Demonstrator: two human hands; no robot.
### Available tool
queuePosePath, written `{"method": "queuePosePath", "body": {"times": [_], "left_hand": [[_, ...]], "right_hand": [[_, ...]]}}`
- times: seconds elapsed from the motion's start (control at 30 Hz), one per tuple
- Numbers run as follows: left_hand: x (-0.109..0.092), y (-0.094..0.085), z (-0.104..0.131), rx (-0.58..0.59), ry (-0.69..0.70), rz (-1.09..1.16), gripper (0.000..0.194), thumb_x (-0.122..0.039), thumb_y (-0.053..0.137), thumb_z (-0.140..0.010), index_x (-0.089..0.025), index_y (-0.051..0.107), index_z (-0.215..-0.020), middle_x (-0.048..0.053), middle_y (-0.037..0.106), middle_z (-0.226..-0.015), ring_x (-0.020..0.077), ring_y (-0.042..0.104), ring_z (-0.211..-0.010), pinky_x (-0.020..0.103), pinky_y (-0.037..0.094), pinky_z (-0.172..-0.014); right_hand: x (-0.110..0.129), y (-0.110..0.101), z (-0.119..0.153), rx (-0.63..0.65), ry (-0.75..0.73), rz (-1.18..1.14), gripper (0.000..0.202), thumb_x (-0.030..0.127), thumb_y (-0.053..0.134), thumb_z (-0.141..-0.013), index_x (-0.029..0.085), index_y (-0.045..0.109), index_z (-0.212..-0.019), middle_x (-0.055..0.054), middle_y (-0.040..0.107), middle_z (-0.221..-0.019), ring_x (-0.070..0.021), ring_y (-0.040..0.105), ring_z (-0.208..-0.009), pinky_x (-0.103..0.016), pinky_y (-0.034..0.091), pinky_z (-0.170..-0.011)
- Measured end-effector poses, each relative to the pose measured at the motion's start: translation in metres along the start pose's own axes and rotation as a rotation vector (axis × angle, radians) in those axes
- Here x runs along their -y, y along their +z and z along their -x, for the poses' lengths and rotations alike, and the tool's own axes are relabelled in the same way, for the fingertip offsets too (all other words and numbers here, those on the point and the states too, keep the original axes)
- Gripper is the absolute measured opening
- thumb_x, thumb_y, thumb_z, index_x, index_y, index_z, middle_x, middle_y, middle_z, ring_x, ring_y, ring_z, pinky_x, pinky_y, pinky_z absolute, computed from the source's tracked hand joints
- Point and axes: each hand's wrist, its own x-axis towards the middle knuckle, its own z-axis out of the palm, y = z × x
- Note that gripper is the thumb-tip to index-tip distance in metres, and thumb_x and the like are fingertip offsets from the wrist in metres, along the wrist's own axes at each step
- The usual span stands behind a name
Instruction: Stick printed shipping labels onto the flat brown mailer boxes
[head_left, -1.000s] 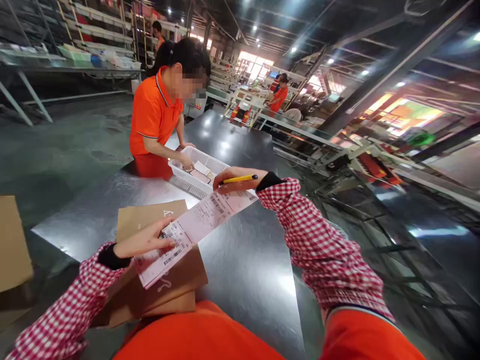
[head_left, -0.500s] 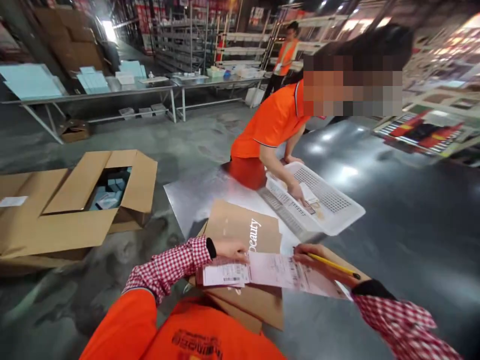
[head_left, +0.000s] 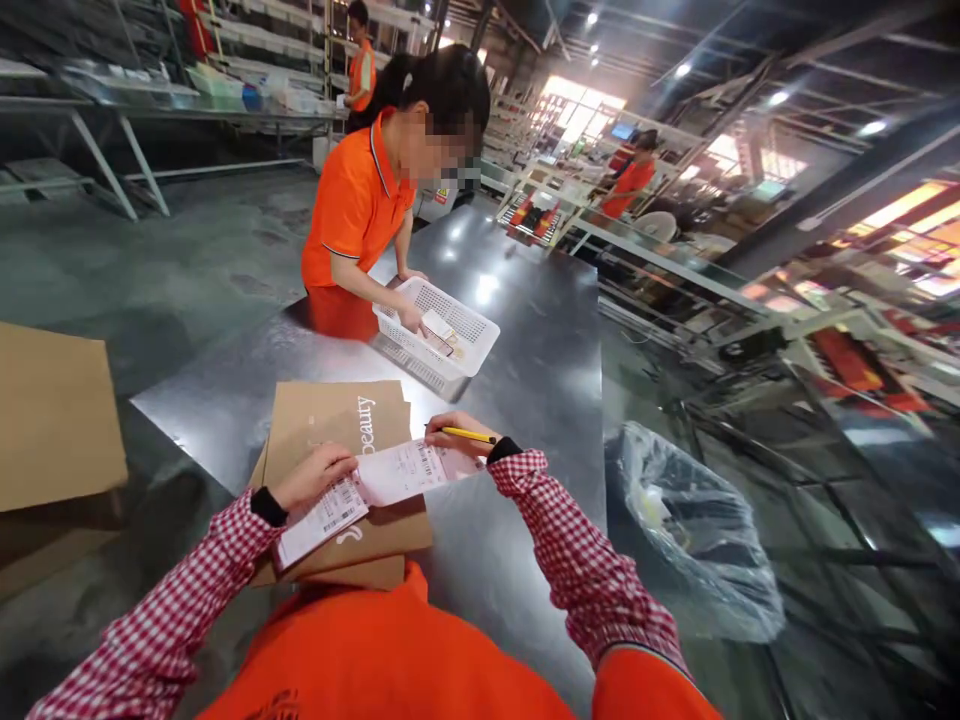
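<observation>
A strip of printed shipping labels (head_left: 401, 472) lies across brown cardboard mailers (head_left: 319, 410), one of which shows the word "beauty". My left hand (head_left: 319, 472) presses on the left part of the strip, its fingers close together on the paper at a fold. More labels (head_left: 322, 525) lie stacked under that hand. At the strip's far right end is my right hand (head_left: 456, 432), closed around a slim yellow pen (head_left: 469, 434) with a black end. Its fingertips also reach the paper; their exact grip on it is hidden.
Across the metal table (head_left: 525, 330), a co-worker (head_left: 352, 215) in orange reaches into a white perforated basket (head_left: 480, 350) holding small items. A clear plastic bag (head_left: 697, 520) lines a bin beyond the table's right edge. Cardboard boxes (head_left: 56, 420) stand at left.
The view has swung right, bringing the bin bag into sight. The label strip now slants up to the right, and my left hand lies flatter over its left part.
</observation>
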Motion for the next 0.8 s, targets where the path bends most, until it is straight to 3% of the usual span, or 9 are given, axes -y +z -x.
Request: {"method": "queuePosePath", "body": {"times": [0.2,0.4,0.5,0.6,0.7,0.8], "left_hand": [[-0.001,0.009,0.001,-0.031,-0.033,-0.038,0.046,-0.050,0.037,-0.089,-0.018,0.062,-0.068,0.005,0.062,-0.074,0.0219,0.052,-0.083,0.035,0.038,-0.083],[-0.001,0.000,0.008,-0.020,-0.057,0.008,0.058,-0.059,0.029,-0.089,-0.018,0.068,-0.079,0.007,0.067,-0.084,0.0228,0.058,-0.086,0.034,0.045,-0.083],[-0.016,-0.017,0.008,-0.029,-0.066,0.039,0.062,-0.061,0.025,-0.089,-0.017,0.066,-0.105,0.010,0.068,-0.107,0.0239,0.060,-0.100,0.034,0.046,-0.089],[-0.054,-0.028,0.003,-0.087,-0.069,0.051,0.063,-0.063,0.043,-0.083,-0.017,0.056,-0.124,0.011,0.059,-0.128,0.0262,0.055,-0.114,0.035,0.044,-0.093],[-0.097,-0.022,-0.007,0.030,0.007,0.016,0.056,-0.060,0.057,-0.077,-0.018,0.060,-0.114,0.009,0.065,-0.116,0.0268,0.058,-0.104,0.035,0.045,-0.088],[-0.121,-0.010,-0.016,0.165,0.088,-0.012,0.046,-0.055,0.057,-0.078,-0.017,0.064,-0.103,0.005,0.068,-0.091,0.0225,0.059,-0.081,0.032,0.046,-0.074]], "right_hand": [[-0.027,0.023,0.021,-0.089,0.071,-0.180,0.033,0.047,0.062,-0.073,0.014,0.062,-0.072,0.000,0.057,-0.067,-0.0115,0.050,-0.063,-0.023,0.039,-0.060],[-0.043,0.010,0.057,-0.345,0.110,-0.218,0.035,0.049,0.063,-0.071,0.014,0.062,-0.072,-0.001,0.058,-0.067,-0.0123,0.051,-0.064,-0.023,0.040,-0.061],[-0.025,0.006,0.070,-0.361,0.053,-0.184,0.034,0.048,0.062,-0.074,0.014,0.063,-0.074,-0.002,0.060,-0.069,-0.0130,0.053,-0.065,-0.024,0.041,-0.062],[0.008,0.011,0.070,-0.291,-0.015,-0.087,0.031,0.046,0.060,-0.078,0.015,0.064,-0.077,-0.002,0.062,-0.072,-0.0133,0.054,-0.067,-0.024,0.042,-0.064],[0.042,0.025,0.062,-0.250,-0.106,0.001,0.032,0.046,0.060,-0.080,0.015,0.064,-0.078,-0.001,0.062,-0.072,-0.0132,0.055,-0.068,-0.024,0.042,-0.065],[0.065,0.038,0.056,-0.278,-0.214,0.023,0.034,0.050,0.061,-0.080,0.016,0.063,-0.081,-0.001,0.062,-0.073,-0.0123,0.053,-0.066,-0.023,0.042,-0.064]]}}
